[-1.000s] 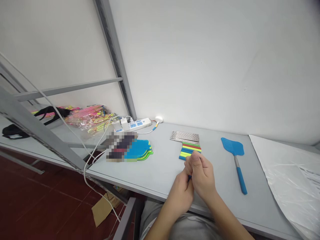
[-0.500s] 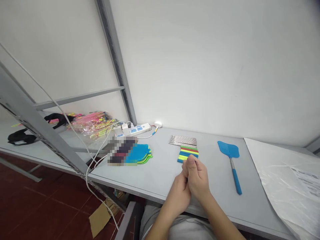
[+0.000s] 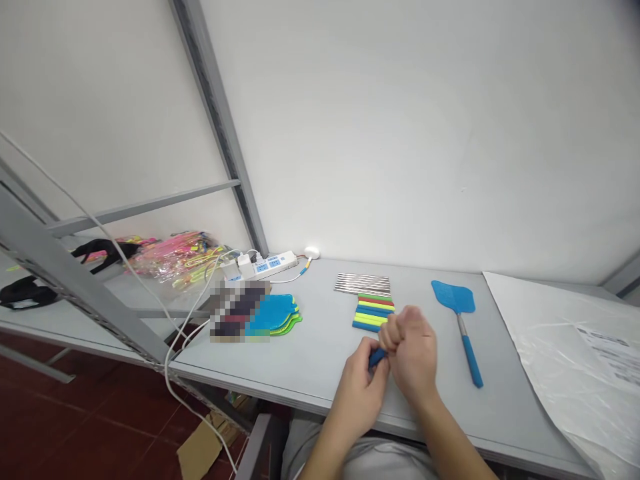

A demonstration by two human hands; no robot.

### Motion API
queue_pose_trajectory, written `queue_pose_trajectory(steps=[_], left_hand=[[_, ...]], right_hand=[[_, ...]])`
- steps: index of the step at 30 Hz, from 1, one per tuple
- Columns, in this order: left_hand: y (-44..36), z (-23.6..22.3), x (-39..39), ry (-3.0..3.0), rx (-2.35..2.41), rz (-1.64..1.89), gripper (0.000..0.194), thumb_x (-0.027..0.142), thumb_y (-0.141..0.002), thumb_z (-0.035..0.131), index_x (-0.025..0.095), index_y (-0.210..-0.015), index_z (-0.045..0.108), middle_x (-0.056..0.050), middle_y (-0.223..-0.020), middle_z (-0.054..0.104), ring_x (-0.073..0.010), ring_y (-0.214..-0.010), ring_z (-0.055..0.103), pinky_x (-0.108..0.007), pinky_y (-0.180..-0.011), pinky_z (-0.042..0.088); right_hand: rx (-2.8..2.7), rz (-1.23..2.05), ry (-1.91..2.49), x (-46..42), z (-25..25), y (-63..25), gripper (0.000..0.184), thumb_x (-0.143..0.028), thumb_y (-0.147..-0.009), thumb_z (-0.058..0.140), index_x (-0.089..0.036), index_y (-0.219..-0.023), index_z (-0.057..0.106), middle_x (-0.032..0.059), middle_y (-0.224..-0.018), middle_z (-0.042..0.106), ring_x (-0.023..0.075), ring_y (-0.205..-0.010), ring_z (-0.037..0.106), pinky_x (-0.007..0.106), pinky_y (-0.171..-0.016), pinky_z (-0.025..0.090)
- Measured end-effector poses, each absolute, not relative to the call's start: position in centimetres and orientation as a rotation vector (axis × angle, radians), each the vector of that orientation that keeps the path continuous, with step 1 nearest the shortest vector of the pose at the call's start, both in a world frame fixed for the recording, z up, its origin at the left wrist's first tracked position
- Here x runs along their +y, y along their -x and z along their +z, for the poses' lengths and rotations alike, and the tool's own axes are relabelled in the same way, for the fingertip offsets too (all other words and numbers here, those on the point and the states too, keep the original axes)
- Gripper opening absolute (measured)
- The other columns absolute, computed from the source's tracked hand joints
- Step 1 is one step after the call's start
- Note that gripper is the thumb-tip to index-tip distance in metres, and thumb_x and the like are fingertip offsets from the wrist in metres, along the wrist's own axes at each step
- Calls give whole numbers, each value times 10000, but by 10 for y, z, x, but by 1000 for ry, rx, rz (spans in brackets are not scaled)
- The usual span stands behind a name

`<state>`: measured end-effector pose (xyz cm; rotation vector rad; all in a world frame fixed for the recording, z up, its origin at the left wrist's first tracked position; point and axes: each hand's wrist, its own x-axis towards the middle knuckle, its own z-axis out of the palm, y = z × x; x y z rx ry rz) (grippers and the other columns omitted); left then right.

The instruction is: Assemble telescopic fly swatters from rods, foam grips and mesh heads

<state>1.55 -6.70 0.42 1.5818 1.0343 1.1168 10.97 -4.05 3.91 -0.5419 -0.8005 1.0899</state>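
A blue handle sleeve (image 3: 377, 358) lies in the fingers of my left hand (image 3: 361, 383), which is closed around it low over the table's front. Against its upper end is my right hand (image 3: 416, 353), curled into a fist and slightly blurred; what it grips is hidden. Just beyond my hands lies a row of coloured handle sleeves (image 3: 373, 312) in blue, yellow, red and green. Several thin metal rods (image 3: 362, 284) are laid side by side behind them. To the right rests a fly swatter (image 3: 463, 327) with a blue head, a metal shaft and a blue handle.
A stack of blue and green swatter heads (image 3: 274, 313) lies left, partly pixelated. Behind it stand a power strip (image 3: 275, 265) and white cables (image 3: 167, 373). A metal post (image 3: 220, 127) rises at the back. White plastic sheeting (image 3: 565, 353) covers the right side.
My hands were clasped tightly together; now they have moved slightly apart and the blue sleeve shows between them. My right fist has turned and shifted right. The camera view has shifted a little.
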Motion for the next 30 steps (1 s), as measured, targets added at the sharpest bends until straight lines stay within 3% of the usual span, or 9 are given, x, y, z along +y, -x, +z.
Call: queue_pose_trajectory(steps=[6,16,19,23,27,30], left_hand=[[-11,-4,-68,-1553,1046,1124,228,409,-970,454,206,-992,554,-12,-878,570,-162,-849,526,-266,-799,408],[-11,-7,-73,-1592,972,1114,209,364,-974,439,201,-871,517,25,-747,468,-124,-686,423,-238,-662,353],[-10,-15,-72,-1590,961,1337,243,329,-938,483,195,-736,463,33,-680,402,-123,-637,374,-239,-607,317],[-3,-25,-69,-1521,958,1519,325,348,-928,467,203,-654,371,37,-625,345,-127,-604,338,-252,-575,283],[6,-26,-69,-1454,926,1583,342,377,-923,471,206,-640,385,29,-609,359,-141,-615,377,-264,-598,322],[10,-21,-71,-1380,919,1617,360,363,-950,415,207,-627,380,21,-609,383,-142,-606,378,-270,-605,345]], right_hand=[[-425,973,496,-41,69,-162,477,-545,-926,499,-213,-629,331,-99,-517,162,86,-440,97,232,-383,146],[-193,1132,435,-42,53,-175,453,-464,-952,506,-202,-624,338,-99,-532,168,74,-424,153,197,-382,226],[-245,1217,450,-46,45,-170,431,-473,-931,540,-199,-632,394,-94,-540,230,68,-436,225,190,-418,304],[-386,1260,589,-58,36,-165,371,-444,-910,577,-192,-647,506,-40,-616,424,105,-587,474,257,-614,481],[-569,1230,661,-68,27,-166,347,-462,-917,556,-184,-718,619,19,-774,551,168,-789,589,307,-710,506],[-697,1274,669,-72,23,-169,316,-459,-924,545,-189,-818,669,24,-837,573,159,-744,598,313,-671,510]])
